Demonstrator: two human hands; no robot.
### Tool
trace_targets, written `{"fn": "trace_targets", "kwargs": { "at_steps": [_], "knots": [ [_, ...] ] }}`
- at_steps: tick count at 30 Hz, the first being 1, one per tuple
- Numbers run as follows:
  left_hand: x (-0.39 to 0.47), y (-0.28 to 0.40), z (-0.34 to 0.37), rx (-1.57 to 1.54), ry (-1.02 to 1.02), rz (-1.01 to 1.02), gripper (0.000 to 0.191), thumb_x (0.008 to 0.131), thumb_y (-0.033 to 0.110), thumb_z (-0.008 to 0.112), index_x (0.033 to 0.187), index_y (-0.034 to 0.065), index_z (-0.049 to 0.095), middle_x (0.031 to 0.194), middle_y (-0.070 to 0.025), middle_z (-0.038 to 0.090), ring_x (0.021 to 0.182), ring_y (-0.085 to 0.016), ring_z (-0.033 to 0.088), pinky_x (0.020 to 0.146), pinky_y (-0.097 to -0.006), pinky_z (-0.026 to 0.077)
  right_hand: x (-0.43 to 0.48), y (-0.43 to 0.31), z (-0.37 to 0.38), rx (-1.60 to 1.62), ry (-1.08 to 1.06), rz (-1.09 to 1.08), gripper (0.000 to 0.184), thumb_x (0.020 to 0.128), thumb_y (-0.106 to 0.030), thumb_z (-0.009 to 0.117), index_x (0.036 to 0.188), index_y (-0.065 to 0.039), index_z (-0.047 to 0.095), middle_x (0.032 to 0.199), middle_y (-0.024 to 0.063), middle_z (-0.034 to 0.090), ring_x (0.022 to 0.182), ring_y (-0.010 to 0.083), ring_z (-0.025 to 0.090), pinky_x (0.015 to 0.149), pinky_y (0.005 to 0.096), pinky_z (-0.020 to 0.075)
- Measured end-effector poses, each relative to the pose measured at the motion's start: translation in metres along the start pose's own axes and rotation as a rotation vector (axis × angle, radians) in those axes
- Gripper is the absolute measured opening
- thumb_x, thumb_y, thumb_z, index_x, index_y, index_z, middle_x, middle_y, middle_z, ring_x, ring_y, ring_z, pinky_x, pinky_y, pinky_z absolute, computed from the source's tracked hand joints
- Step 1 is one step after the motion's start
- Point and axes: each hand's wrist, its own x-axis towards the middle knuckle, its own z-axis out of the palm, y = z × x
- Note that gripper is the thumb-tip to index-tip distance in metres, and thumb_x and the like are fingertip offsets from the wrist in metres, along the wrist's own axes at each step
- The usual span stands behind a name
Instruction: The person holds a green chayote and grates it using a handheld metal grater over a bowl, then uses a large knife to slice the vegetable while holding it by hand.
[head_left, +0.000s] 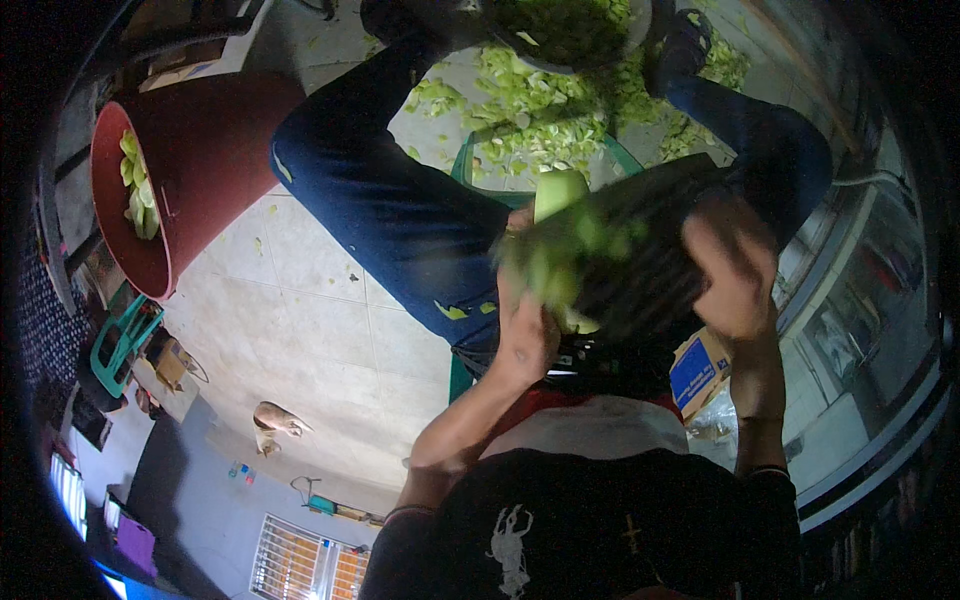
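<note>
My left hand (523, 334) grips a long, pale green peeled fruit or vegetable (561, 193) over my lap; the kind is hard to tell. My right hand (733, 266) is closed around the right end of a broad, dark, blade-like tool (637, 225), strongly blurred by motion. The tool reaches across the lap to the green piece and covers part of it. Blurred green bits show at its left end. Beyond the knees, a wide basin (646, 26) holds shredded green pieces, with many green slices (540, 90) scattered on the floor below it.
A red tub (217, 165) with green slices (139, 187) inside stands left of my left knee. A cat (277, 424) is on the tiled floor (330, 330). A cardboard box (697, 371) sits near my right forearm. Farther left is a green plastic stool (124, 345).
</note>
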Motion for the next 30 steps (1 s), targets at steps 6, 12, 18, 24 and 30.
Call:
{"fn": "trace_targets", "kwargs": {
  "at_steps": [6,12,18,24,30],
  "knots": [
    [-0.017,-0.021,-0.019,0.021,-0.138,-0.229,0.079,0.087,0.063,0.044,0.137,0.0032,0.032,0.125,-0.0135,0.049,0.111,-0.026,0.054,0.096,-0.0411,0.046,0.017,-0.021,-0.008,-0.114,-0.193,-0.078,0.021,0.061,-0.016,0.067,0.075,-0.012,0.051,0.069,0.0048,0.044,0.067,0.0269,0.050,0.060,0.0404,0.0395],
    [0.003,0.026,0.013,-0.225,-0.116,0.011,0.082,0.079,0.067,0.054,0.124,-0.0007,0.040,0.102,-0.0129,0.056,0.079,-0.017,0.057,0.068,-0.0277,0.049,0.009,0.004,0.008,-0.080,-0.233,0.276,0.021,0.071,-0.018,0.069,0.085,-0.006,0.059,0.086,0.0122,0.060,0.081,0.0357,0.058,0.070,0.0403,0.0462],
    [0.019,0.022,0.010,-0.931,-0.308,-0.307,0.083,0.075,0.064,0.059,0.126,0.0005,0.041,0.110,-0.0179,0.054,0.098,-0.029,0.057,0.076,-0.0422,0.052,-0.006,0.004,-0.003,0.226,-0.253,0.443,0.038,0.070,-0.015,0.072,0.104,-0.004,0.061,0.106,0.0168,0.061,0.097,0.0367,0.059,0.081,0.0422,0.0473],
    [0.022,0.005,-0.006,-0.765,-0.051,-0.326,0.068,0.080,0.050,0.059,0.126,0.0018,0.045,0.117,-0.0170,0.054,0.103,-0.029,0.056,0.080,-0.0433,0.051,0.006,-0.030,-0.011,-0.097,-0.203,-0.204,0.019,0.063,-0.020,0.063,0.077,-0.014,0.052,0.071,0.0034,0.042,0.066,0.0219,0.046,0.062,0.0381,0.0356],
    [0.028,0.016,0.000,-0.758,-0.107,-0.300,0.064,0.082,0.049,0.056,0.124,0.0017,0.045,0.115,-0.0171,0.055,0.099,-0.029,0.057,0.080,-0.0428,0.051,0.001,-0.031,-0.011,-0.050,-0.319,-0.198,0.017,0.064,-0.022,0.062,0.074,-0.015,0.050,0.070,0.0018,0.042,0.065,0.0199,0.047,0.062,0.0362,0.0344]
  ]
}}
